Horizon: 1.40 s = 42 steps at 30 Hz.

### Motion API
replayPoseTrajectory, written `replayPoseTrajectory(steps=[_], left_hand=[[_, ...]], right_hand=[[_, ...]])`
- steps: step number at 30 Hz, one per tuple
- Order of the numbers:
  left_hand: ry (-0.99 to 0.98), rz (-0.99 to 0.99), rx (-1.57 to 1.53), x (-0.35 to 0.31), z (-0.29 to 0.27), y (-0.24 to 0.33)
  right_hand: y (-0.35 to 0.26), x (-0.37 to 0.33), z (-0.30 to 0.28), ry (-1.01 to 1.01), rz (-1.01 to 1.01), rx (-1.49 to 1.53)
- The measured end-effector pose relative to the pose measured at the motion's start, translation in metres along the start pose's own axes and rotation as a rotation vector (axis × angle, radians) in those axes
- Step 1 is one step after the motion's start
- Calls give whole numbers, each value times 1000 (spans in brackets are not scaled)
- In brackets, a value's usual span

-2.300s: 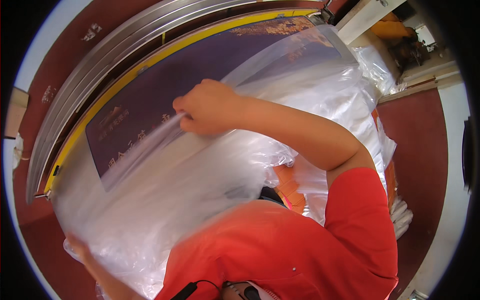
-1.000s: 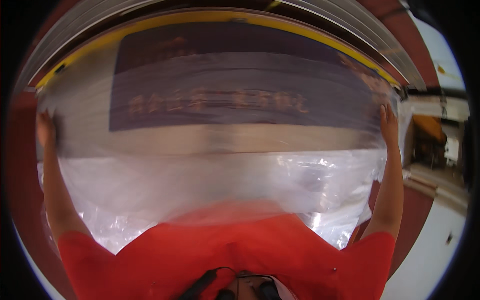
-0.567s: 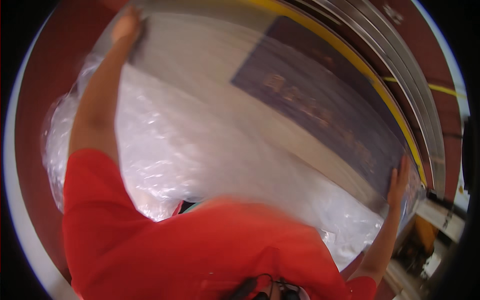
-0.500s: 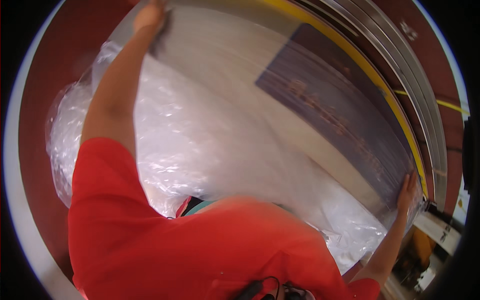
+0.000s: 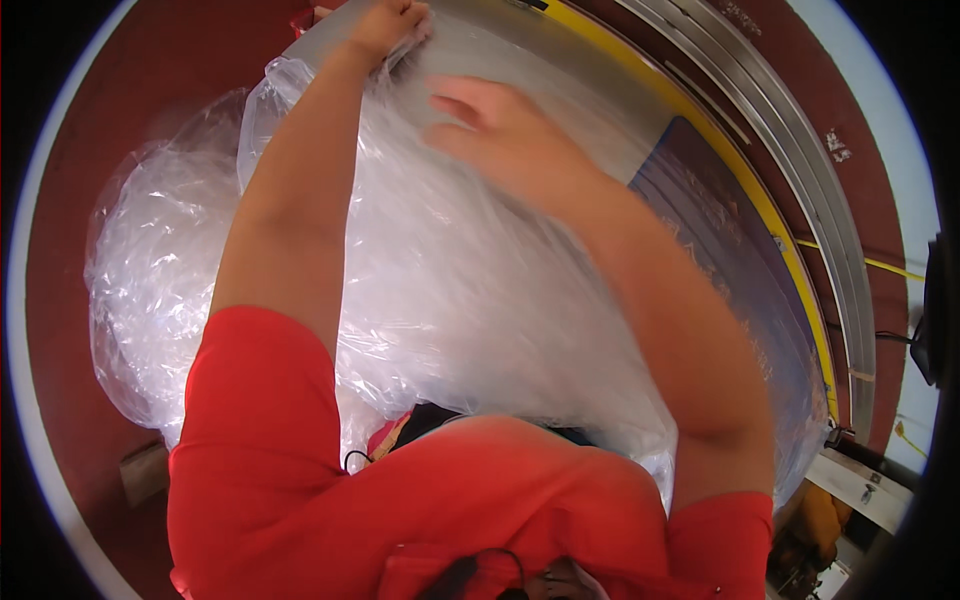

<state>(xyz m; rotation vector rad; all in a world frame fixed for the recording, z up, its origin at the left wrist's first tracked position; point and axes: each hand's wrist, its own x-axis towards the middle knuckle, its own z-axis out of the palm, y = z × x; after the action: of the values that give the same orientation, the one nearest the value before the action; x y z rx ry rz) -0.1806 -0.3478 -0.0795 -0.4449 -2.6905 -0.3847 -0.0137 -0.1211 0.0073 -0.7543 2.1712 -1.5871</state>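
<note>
A large sheet of clear plastic film (image 5: 450,300) lies crumpled across a pale grey flat surface (image 5: 560,70) in front of me. At the far end, my left hand (image 5: 395,28) is closed on a gathered bit of the film. My right hand (image 5: 490,130) hovers over the film a little nearer and to the right. It is slightly blurred, its thumb and fingers apart with nothing between them. A dark blue rectangular patch (image 5: 700,190) shows at the right, partly under film and partly hidden by my right forearm.
Bunched film (image 5: 150,290) bulges off the left side over the dark red floor (image 5: 75,330). A yellow strip (image 5: 730,150) edges the surface on the right, with curved metal rails (image 5: 800,150) beyond it. A white beam (image 5: 862,482) stands at the lower right.
My right hand has left the right edge and swung up to the far middle. My left hand has shifted right and now grips film. More film covers the surface.
</note>
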Motion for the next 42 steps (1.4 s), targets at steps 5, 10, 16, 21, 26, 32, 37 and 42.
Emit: replayPoseTrajectory(steps=[5,10,16,21,26,32,37,42], left_hand=[[61,-329,-402,-2,-10,34],[38,-285,-330,2,-1,26],[80,-387,-381,11,7,29],[32,-353,50,5,6,9],[-65,-359,262,11,16,18],[-91,-347,298,23,35,-23],[-76,-300,235,30,44,-43],[-91,-218,266,38,56,-65]], right_hand=[[22,42,47,-372,428,326],[-12,-21,9,-467,139,225],[-63,-205,-90,-63,187,223],[-60,-369,-141,587,327,130],[-38,-467,-120,1139,559,224],[-27,-593,-179,896,1329,-1184],[53,-640,-153,1861,381,350],[-7,-750,-212,1481,573,-315]])
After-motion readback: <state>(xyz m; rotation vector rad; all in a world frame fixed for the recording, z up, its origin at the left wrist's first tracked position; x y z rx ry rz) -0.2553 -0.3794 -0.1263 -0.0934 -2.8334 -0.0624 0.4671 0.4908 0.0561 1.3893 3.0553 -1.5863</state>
